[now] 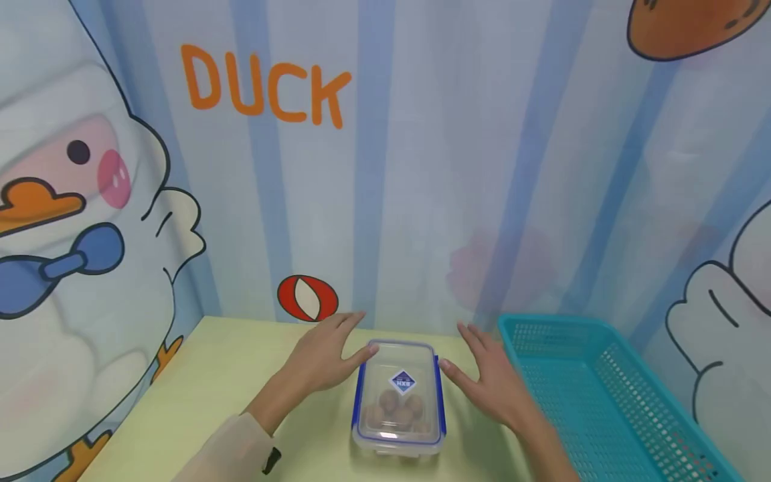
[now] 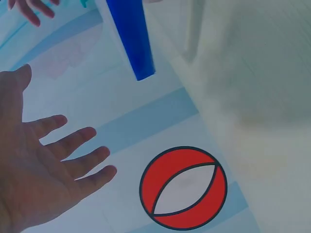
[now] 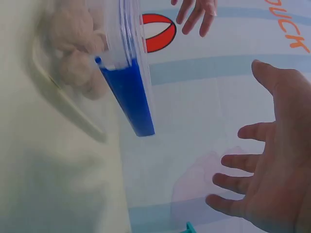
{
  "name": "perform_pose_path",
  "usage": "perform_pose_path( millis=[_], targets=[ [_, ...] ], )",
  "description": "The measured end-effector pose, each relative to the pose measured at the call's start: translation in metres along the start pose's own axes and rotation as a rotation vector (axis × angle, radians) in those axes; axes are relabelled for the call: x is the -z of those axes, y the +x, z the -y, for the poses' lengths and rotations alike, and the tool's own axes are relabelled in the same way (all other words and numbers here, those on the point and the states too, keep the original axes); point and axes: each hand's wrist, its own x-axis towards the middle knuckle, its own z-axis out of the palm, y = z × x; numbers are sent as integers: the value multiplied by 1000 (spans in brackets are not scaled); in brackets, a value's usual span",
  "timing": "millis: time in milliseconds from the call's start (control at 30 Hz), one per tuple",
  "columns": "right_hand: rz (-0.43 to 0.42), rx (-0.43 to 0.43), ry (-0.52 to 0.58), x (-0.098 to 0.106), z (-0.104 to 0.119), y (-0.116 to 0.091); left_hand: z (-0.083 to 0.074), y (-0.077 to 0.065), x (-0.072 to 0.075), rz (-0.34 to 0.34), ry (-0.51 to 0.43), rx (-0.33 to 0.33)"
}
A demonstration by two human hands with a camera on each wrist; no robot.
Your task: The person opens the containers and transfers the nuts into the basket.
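One clear box [image 1: 397,443] stood on one table [image 1: 235,361], with two blue clips [image 1: 358,402] visible along its sides and one label [image 1: 403,382] on top. Inside the box were at least four round brown pieces [image 1: 402,417], the exact number unclear. One left hand [image 1: 325,358] and one right hand [image 1: 496,385] flanked it. Right of the box was one basket [image 1: 566,388]; behind it, one curtain [image 1: 434,167].

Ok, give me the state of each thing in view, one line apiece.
Box: upright on the table.
Lid: on; seal unclear.
Blue clips: seem swung outward; latching can't be confirmed.
Round brown items: inside the box.
Basket: open-topped, partly out of frame.
Left hand: fingers extended, holding nothing.
Right hand: fingers extended, holding nothing.
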Motion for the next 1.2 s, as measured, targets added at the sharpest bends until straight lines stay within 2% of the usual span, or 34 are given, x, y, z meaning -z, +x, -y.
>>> perform_pose_path(
  millis=[133,267,400,600,733,833,900,1067,1200],
  targets=[
    [-19,-80,155,-7,3,-12,-5,-11,4,9,-68,53],
    [-54,-164,300,-18,4,-17,-4,-15,-1,-4,-132,100],
    [-74,-257,443,-34,1,-15,5,-13,-18,-35,-240,151],
    [-60,-397,695,-61,-9,-9,19,-4,-56,-55,-450,261],
    [-52,-453,799,-77,-12,-2,19,-4,-74,-13,-619,339],
    [-34,-506,836,-87,-11,2,18,-7,-82,45,-755,396],
    [-20,-539,844,-92,-9,4,17,-11,-85,77,-813,431],
    [0,-608,867,-100,-9,7,14,-16,-89,162,-960,472],
    [61,-661,930,-104,-13,6,13,-16,-93,194,-1063,484]
  ],
)
